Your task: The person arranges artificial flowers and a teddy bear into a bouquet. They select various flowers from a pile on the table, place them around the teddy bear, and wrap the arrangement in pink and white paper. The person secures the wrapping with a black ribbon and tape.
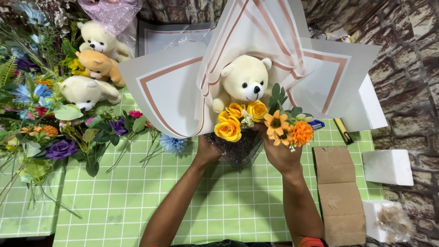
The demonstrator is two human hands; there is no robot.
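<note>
Left hand [208, 148] curled around the dark netted base of the bouquet [238, 148], fingers mostly hidden behind it. Right hand [279, 153] closed on the same base from the other side, pinching orange flower stems [288, 130] against it. Between and just above both hands: cream teddy bear [244, 82], yellow roses [231, 123] at its feet, white wrapping paper with pink border [169, 87] fanned wide behind.

Below the hands, bare green gridded table [219, 196], open room down to the near edge. Left of the left hand, loose blue flower [173, 143] close by, then a crowded heap of artificial flowers [45, 123] with three more plush bears [93, 64], well apart. Right of the right hand, flattened brown cardboard box [338, 192] just beside the forearm; beyond it white foam blocks [388, 167] at the table's right edge against a brick-pattern wall [411, 55]. Small yellow cutter [342, 130] and a blue-tipped item [316, 124] up and right of the right hand, partly under the paper's edge.
</note>
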